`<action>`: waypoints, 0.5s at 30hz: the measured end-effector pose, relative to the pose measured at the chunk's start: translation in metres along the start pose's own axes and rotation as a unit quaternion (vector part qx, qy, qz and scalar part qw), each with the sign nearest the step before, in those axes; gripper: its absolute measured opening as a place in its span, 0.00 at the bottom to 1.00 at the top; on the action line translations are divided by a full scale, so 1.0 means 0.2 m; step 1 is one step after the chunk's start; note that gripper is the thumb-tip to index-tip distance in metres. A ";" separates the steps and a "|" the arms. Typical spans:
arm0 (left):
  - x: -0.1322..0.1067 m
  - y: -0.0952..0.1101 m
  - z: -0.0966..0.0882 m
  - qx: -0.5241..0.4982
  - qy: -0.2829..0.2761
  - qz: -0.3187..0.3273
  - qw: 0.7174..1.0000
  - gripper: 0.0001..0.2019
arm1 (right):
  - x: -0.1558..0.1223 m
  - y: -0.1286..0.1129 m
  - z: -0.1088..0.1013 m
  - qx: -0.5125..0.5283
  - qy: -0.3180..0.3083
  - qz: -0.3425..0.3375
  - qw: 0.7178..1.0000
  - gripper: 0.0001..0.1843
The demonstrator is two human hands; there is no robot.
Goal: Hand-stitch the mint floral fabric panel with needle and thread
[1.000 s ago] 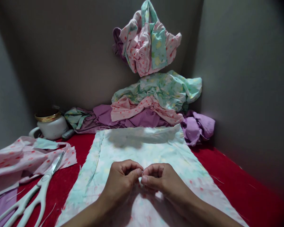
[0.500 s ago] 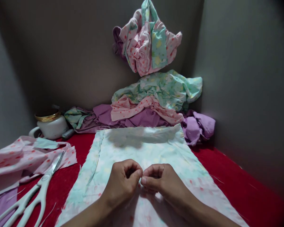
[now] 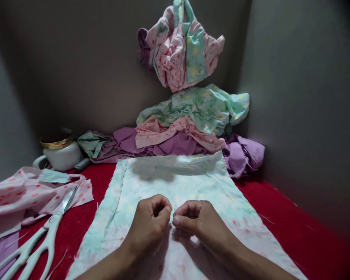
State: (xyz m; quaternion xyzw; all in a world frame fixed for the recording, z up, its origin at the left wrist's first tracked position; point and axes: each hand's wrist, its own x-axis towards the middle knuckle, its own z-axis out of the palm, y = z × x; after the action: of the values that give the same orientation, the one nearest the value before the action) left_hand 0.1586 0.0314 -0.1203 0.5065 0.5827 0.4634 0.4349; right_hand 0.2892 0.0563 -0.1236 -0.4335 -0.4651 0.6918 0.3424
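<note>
My right hand [image 3: 196,217] is closed in a pinch on a thin needle [image 3: 174,210], whose tip pokes up past the fingertips. Facing it across a small gap, my left hand [image 3: 154,216] also pinches, thumb against forefinger. What its fingers hold, perhaps a thread, is too fine to make out. Both hands hover over a cloth [image 3: 175,186], mint green at the far part and pink with red dots at the near part. Along the left side of this cloth a seam or fold runs lengthwise.
White-handled scissors [image 3: 51,229] lie at the left, blades on pink dotted scraps [image 3: 20,190]. Behind them stands a white mug [image 3: 62,154] with a gold rim. Heaped fabric [image 3: 166,144] lines the back wall, below a hanging cloth bundle [image 3: 181,54]. Red cloth [image 3: 277,210] covers the table.
My fingertips have drawn slightly apart, my left hand shifting a little left. The needle tip now shows above my right fingers. The whole view has shifted slightly.
</note>
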 end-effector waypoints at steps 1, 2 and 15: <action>0.00 0.00 0.00 -0.007 0.013 -0.005 1.000 0.07 | 0.00 0.00 0.00 -0.005 0.005 -0.004 1.000 0.07; 0.00 0.01 0.00 -0.014 0.028 -0.010 0.999 0.07 | 0.01 0.01 -0.01 -0.010 0.011 -0.009 1.000 0.07; -0.05 0.03 0.06 -0.121 -0.051 -0.045 0.990 0.04 | -0.03 -0.04 0.00 0.071 0.036 -0.054 0.995 0.11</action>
State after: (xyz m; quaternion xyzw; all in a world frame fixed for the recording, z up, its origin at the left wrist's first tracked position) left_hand 0.1721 0.0234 -0.1169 0.4461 0.5220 0.4841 0.5423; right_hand 0.2916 0.0542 -0.1151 -0.4072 -0.4250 0.6874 0.4254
